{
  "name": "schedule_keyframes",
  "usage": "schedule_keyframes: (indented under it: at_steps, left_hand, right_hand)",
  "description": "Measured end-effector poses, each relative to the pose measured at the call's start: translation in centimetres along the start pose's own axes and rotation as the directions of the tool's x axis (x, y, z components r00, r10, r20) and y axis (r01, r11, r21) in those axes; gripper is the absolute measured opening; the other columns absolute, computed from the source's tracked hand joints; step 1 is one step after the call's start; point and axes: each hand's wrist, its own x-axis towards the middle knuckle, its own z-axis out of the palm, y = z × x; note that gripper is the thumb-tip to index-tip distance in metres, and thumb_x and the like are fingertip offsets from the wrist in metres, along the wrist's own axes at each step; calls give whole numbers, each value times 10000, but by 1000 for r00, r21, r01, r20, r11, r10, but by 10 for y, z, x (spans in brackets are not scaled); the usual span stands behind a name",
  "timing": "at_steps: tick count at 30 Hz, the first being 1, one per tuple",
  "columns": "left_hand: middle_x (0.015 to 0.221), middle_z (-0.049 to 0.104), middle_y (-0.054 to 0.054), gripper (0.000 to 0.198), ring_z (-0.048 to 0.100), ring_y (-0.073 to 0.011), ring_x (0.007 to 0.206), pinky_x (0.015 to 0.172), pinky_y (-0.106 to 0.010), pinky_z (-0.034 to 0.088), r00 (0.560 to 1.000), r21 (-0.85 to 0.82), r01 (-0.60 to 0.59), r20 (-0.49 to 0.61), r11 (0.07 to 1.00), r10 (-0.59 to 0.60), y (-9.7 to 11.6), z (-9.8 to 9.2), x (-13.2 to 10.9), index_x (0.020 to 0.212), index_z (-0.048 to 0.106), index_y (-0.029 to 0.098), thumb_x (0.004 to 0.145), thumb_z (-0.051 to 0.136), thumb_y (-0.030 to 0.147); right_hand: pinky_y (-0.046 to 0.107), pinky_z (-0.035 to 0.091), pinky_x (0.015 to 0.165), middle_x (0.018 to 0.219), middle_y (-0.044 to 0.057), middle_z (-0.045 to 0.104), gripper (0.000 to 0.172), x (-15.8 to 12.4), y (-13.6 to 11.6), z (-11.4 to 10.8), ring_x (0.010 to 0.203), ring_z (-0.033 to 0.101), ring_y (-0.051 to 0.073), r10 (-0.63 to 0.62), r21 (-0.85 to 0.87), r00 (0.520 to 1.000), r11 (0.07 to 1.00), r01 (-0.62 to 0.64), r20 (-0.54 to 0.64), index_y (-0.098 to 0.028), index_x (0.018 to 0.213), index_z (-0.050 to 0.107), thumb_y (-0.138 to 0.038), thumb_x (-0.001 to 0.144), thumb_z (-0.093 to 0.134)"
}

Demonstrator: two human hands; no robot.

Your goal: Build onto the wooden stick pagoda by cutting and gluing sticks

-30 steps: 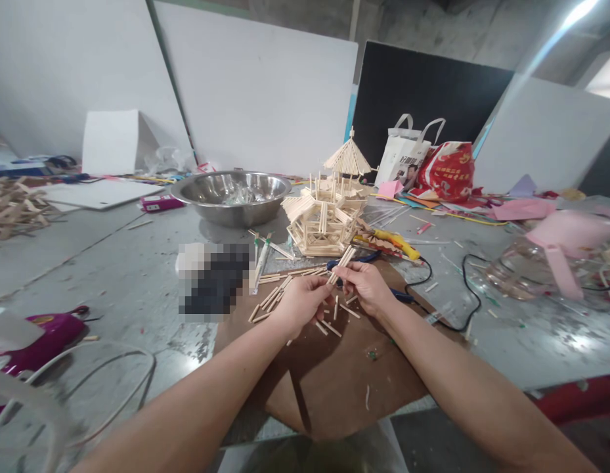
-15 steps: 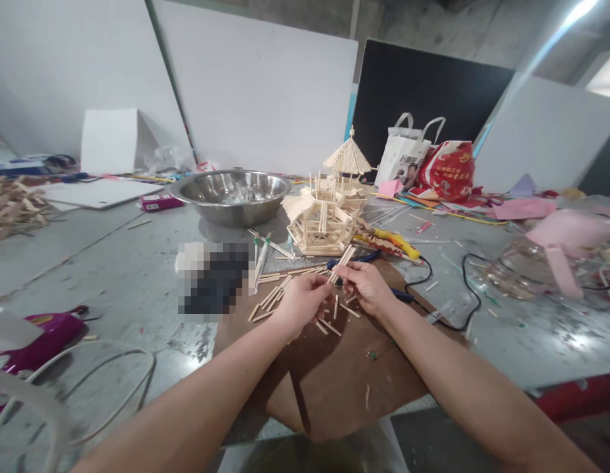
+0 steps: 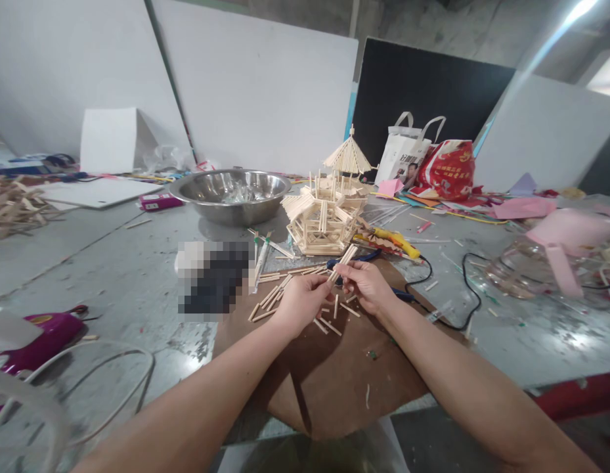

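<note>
Between my two hands is a small bundle of thin wooden sticks, slanting up to the right. My left hand pinches its lower end, and the fingers of my right hand close on it from the other side. Loose wooden sticks lie beside and below my hands on a brown sheet. Just beyond my hands stands a pavilion model built of the same sticks, with a pointed roof on top.
Behind to the left is a steel basin. A yellow-handled tool with a black cord lies right of the model. At the right stands a pink-lidded jug; at the left lies a purple tool near a white cable. Bags stand at the back.
Almost nothing differs. Both hands keep hold of the stick bundle in the same place, with only a slight shift of the fingers and the sticks.
</note>
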Motion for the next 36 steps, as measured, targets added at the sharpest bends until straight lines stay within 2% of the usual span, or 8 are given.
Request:
schedule_keyframes:
  at_steps: [8, 13, 17, 21, 30, 32, 34, 36]
  left_hand:
    - [471, 527, 26, 285, 414, -66, 411, 424, -170, 278, 973, 314, -202, -43, 928, 226, -4, -3, 1, 578, 589, 166, 731, 395, 309]
    - [520, 555, 22, 301, 437, -78, 464, 481, -184, 284, 949, 424, -255, -61, 869, 309, -4, -2, 0, 594, 586, 171, 756, 369, 301]
    - [549, 577, 15, 286, 448, -87, 476, 504, -194, 296, 949, 443, -245, -75, 862, 308, -3, -1, -1, 655, 597, 182, 766, 360, 299]
    - [592, 605, 2, 219, 479, -101, 493, 513, -205, 315, 961, 399, -157, -148, 903, 232, -2, 0, -1, 717, 580, 179, 747, 395, 293]
    - [534, 587, 8, 207, 491, -110, 512, 532, -218, 329, 960, 342, -116, -202, 932, 194, 2, -7, 2, 562, 542, 176, 708, 440, 282]
    - [526, 581, 10, 229, 483, -105, 505, 533, -215, 332, 959, 311, -106, -220, 945, 180, 3, -11, 4, 551, 545, 173, 708, 438, 300]
    - [529, 583, 9, 245, 477, -101, 497, 528, -215, 333, 960, 287, -94, -228, 953, 163, 3, -13, 5, 548, 547, 169, 710, 431, 311]
    - [533, 586, 6, 251, 473, -99, 490, 518, -214, 333, 963, 270, -83, -228, 959, 148, 2, -15, 7, 550, 547, 166, 709, 427, 319]
  right_hand:
    - [183, 286, 337, 373, -76, 422, 272, 0, 2, 0, 316, 350, 31, 41, 37, 999, 999, -40, -15, -147, 477, 485, -303, 472, 708]
    - [183, 279, 339, 373, -79, 421, 278, 0, 2, -1, 313, 350, 30, 36, 42, 999, 998, -36, -15, -148, 480, 473, -305, 486, 703]
    - [184, 272, 340, 372, -80, 420, 278, 0, 2, -1, 311, 346, 28, 27, 36, 999, 999, -26, -17, -146, 481, 472, -303, 493, 701]
    - [190, 273, 342, 361, -79, 414, 285, -1, 2, 1, 312, 349, 33, 17, 37, 999, 999, -16, -28, -150, 469, 464, -306, 488, 701]
    - [203, 301, 363, 404, -75, 426, 295, 7, -1, -9, 316, 319, 28, -46, 41, 996, 998, 49, -73, -157, 496, 480, -367, 490, 688]
    - [206, 295, 369, 427, -71, 439, 300, 12, -2, -16, 321, 316, 30, -105, -33, 989, 994, 102, -99, -161, 498, 476, -390, 507, 670]
    - [209, 269, 370, 423, -61, 450, 296, 15, -1, -21, 325, 318, 39, -159, -232, 983, 964, 134, -95, -162, 490, 484, -409, 540, 640]
    - [213, 280, 402, 433, -42, 487, 267, 15, 2, -23, 361, 369, 61, -208, -489, 978, 857, 165, -33, -160, 516, 531, -408, 581, 607]
